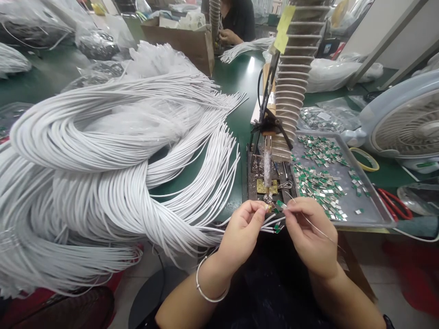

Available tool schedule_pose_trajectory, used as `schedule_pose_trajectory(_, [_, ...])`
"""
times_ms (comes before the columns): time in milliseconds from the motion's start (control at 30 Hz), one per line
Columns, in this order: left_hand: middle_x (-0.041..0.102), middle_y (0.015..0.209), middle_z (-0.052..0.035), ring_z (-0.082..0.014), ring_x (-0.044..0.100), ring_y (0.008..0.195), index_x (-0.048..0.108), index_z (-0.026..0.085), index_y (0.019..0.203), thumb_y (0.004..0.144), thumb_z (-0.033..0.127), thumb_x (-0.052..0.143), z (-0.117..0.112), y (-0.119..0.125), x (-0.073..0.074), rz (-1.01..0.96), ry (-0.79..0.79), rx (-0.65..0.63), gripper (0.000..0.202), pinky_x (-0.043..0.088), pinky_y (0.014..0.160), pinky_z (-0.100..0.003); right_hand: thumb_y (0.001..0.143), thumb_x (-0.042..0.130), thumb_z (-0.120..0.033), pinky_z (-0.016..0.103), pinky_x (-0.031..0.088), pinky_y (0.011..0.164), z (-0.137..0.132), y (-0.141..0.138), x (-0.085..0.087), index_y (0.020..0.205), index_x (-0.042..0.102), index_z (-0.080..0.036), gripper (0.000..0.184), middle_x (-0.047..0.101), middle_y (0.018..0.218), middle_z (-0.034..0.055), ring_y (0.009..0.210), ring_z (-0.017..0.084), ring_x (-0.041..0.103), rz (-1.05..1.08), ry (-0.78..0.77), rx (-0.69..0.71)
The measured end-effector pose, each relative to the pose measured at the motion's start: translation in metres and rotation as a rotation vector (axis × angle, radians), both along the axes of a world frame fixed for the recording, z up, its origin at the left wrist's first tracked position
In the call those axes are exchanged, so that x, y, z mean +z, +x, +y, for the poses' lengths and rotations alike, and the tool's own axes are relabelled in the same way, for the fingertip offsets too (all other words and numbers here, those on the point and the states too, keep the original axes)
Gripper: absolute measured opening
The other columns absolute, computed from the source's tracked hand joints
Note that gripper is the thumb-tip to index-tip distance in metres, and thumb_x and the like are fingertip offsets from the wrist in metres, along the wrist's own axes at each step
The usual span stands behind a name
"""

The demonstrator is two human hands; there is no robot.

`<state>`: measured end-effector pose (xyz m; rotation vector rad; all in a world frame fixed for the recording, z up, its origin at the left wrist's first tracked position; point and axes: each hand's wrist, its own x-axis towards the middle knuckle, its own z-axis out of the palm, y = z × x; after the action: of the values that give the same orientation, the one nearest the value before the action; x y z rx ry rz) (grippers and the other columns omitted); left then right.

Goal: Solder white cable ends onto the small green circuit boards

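Observation:
My left hand (242, 230) is closed in a pinch on the end of a white cable (274, 220) just below the soldering iron tip (267, 169). My right hand (310, 235) is also pinched, holding a thin solder wire (318, 230) and touching a small green connector board (280, 204) at the cable's end. Both hands meet at the front of the dark soldering fixture (255, 183). A large heap of looped white cables (113, 160) lies to the left, with its ends fanning toward my hands.
A metal tray (373, 212) of several small green connector boards lies to the right. Red-handled scissors (394, 203), a tape roll (364, 158) and a white fan (408, 123) stand further right. A ribbed fume duct (295, 82) rises behind the iron. Another person (236, 23) works at the far end beside a cardboard box (185, 41).

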<state>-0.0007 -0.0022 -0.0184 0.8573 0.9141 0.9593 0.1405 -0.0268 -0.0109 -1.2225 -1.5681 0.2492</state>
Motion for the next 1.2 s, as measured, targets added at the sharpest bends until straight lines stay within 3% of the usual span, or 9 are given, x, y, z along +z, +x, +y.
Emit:
schedule_pose_trajectory(133, [0.062, 0.088, -0.0045, -0.0138, 0.054, 0.075, 0.057, 0.017, 0.072, 0.077, 0.037, 0.068, 0.0, 0.002, 0.006, -0.025, 0.006, 0.031, 0.024, 0.044, 0.073, -0.026, 0.079, 0.058, -0.005, 0.032, 0.052, 0.07, 0.0, -0.004, -0.003, 0.091, 0.059, -0.023, 0.022, 0.061, 0.084, 0.0021, 0.08, 0.016, 0.06, -0.022, 0.001, -0.02])
schedule_pose_trajectory(333, [0.062, 0.088, -0.0035, -0.0147, 0.057, 0.086, 0.055, 0.017, 0.069, 0.078, 0.026, 0.065, -0.001, 0.003, 0.012, -0.04, 0.014, 0.057, 0.016, 0.044, 0.084, -0.027, 0.079, 0.057, -0.005, 0.032, 0.053, 0.071, 0.001, -0.007, -0.004, 0.093, 0.058, -0.023, 0.023, 0.061, 0.084, 0.0026, 0.08, 0.016, 0.06, -0.04, 0.012, 0.006])
schedule_pose_trajectory(833, [0.06, 0.089, -0.0034, -0.0134, 0.055, 0.083, 0.052, 0.017, 0.068, 0.079, 0.017, 0.059, -0.002, 0.001, 0.012, -0.005, 0.043, 0.069, 0.013, 0.044, 0.075, -0.025, 0.081, 0.053, -0.003, 0.032, 0.054, 0.069, -0.001, -0.009, -0.005, 0.096, 0.057, -0.023, 0.025, 0.061, 0.084, 0.003, 0.08, 0.016, 0.06, -0.109, 0.042, 0.0])
schedule_pose_trajectory(1100, [0.061, 0.089, -0.0026, -0.0119, 0.057, 0.078, 0.053, 0.017, 0.066, 0.076, 0.016, 0.061, 0.003, 0.004, 0.016, -0.042, -0.05, 0.136, 0.013, 0.044, 0.074, -0.024, 0.086, 0.047, -0.009, 0.035, 0.061, 0.065, -0.008, -0.013, -0.015, 0.12, 0.052, -0.022, 0.037, 0.07, 0.095, 0.0078, 0.076, 0.018, 0.069, -0.102, 0.116, -0.068])
schedule_pose_trajectory(1200, [0.062, 0.089, -0.0027, -0.0116, 0.057, 0.077, 0.053, 0.016, 0.065, 0.076, 0.015, 0.061, 0.004, 0.004, 0.018, -0.034, -0.049, 0.146, 0.013, 0.044, 0.073, -0.024, 0.085, 0.048, -0.009, 0.037, 0.062, 0.072, -0.008, -0.012, -0.017, 0.121, 0.053, -0.022, 0.038, 0.071, 0.098, 0.0084, 0.084, 0.02, 0.07, -0.112, 0.102, -0.034])
